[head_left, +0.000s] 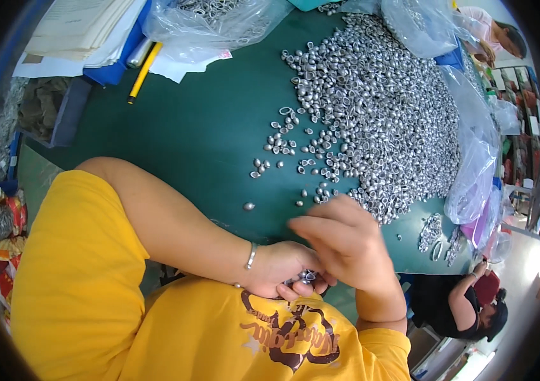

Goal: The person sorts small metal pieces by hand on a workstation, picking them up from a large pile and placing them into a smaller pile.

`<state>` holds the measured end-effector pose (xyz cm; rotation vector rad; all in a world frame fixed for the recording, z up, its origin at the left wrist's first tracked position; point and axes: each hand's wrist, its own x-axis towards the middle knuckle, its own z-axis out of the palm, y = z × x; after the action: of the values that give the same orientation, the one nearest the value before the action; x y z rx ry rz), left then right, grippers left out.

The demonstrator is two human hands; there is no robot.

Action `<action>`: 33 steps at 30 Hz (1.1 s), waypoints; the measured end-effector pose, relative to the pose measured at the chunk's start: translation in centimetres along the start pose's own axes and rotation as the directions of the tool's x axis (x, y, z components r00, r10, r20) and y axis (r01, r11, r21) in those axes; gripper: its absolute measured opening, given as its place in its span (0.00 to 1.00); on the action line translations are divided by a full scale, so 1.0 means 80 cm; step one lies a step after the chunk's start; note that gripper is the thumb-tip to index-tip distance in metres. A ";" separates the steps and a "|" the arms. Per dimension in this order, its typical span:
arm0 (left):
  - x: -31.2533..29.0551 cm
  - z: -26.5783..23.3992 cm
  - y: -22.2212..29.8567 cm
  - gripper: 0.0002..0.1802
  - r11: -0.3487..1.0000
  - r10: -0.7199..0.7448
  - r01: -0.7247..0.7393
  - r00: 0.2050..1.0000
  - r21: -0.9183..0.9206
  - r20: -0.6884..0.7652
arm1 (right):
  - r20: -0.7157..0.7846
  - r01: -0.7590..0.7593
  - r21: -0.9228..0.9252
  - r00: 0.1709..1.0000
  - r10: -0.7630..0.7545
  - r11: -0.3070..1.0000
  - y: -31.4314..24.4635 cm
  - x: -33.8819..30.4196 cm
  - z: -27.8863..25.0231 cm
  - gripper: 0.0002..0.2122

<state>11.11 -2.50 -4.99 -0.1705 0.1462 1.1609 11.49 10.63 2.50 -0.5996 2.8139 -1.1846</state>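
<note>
A few small metal pieces [308,277] are held in the cupped left hand [282,270], its fingers curled around them, close to the near edge of the green table [174,140]. A bracelet [251,256] is worn at that wrist. The right hand [350,238] is raised just beside it with fingers bent; it is blurred, and whether anything is pinched in it cannot be told. Beyond the hands, single pieces are scattered toward the middle of the table, and the right half is covered by a large pile [384,120] of the same silvery pieces. Along the right edge a clear plastic bag [473,152] is draped. Near the far left corner, papers [79,32], a yellow pen [145,73] and a filled plastic bag [219,35] are seen.
</note>
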 end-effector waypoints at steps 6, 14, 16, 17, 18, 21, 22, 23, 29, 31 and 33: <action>-0.005 -0.002 -0.002 0.12 0.998 0.061 -0.060 0.998 -0.031 0.029 | 0.223 0.236 -0.191 0.956 -0.192 0.953 0.009 0.057 0.036 0.11; 0.001 -0.004 -0.003 0.12 1.000 0.010 -0.010 0.999 -0.017 -0.034 | 0.297 0.287 -0.157 0.926 -0.232 0.945 0.015 0.054 0.032 0.10; -0.003 -0.001 0.000 0.15 0.999 0.019 -0.020 0.999 -0.030 -0.033 | 0.219 0.270 -0.123 0.946 -0.239 0.955 0.024 0.051 0.030 0.11; -0.003 -0.002 -0.001 0.19 0.998 0.015 -0.017 1.000 -0.060 -0.028 | 0.154 0.194 -0.041 0.970 -0.186 0.980 0.027 0.044 0.023 0.10; -0.003 -0.001 0.000 0.19 0.998 0.008 -0.009 1.000 -0.055 -0.017 | 0.106 0.092 0.090 0.989 -0.101 0.992 0.024 0.040 0.009 0.07; -0.008 -0.001 0.004 0.23 0.992 0.021 -0.020 1.000 -0.128 0.003 | 0.308 -0.015 0.466 0.940 -0.147 0.885 0.032 0.034 -0.045 0.02; -0.009 0.000 0.004 0.23 0.992 0.013 -0.011 1.000 -0.127 0.009 | 0.420 -0.089 0.497 0.895 -0.150 0.863 0.028 0.027 -0.054 0.03; -0.009 0.000 0.004 0.23 0.993 0.019 -0.018 1.000 -0.120 0.006 | 0.408 -0.106 0.448 0.908 -0.098 0.888 0.024 0.023 -0.055 0.04; -0.002 -0.002 0.004 0.17 0.986 -0.021 0.022 1.000 -0.164 0.005 | -0.008 0.001 -0.222 1.000 -0.003 0.975 0.037 0.015 -0.004 0.13; -0.003 -0.001 0.004 0.18 0.987 -0.013 0.013 1.000 -0.158 -0.002 | -0.004 0.047 -0.072 0.999 -0.047 0.996 0.040 0.016 0.002 0.13; -0.005 0.001 0.005 0.18 0.988 -0.003 0.003 1.000 -0.151 -0.002 | -0.096 -0.008 -0.177 0.995 -0.009 0.984 0.049 0.021 -0.003 0.12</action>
<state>10.57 -2.66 -4.87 -0.3062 0.0595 1.1692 8.54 12.69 0.18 -0.5657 3.0237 -0.9948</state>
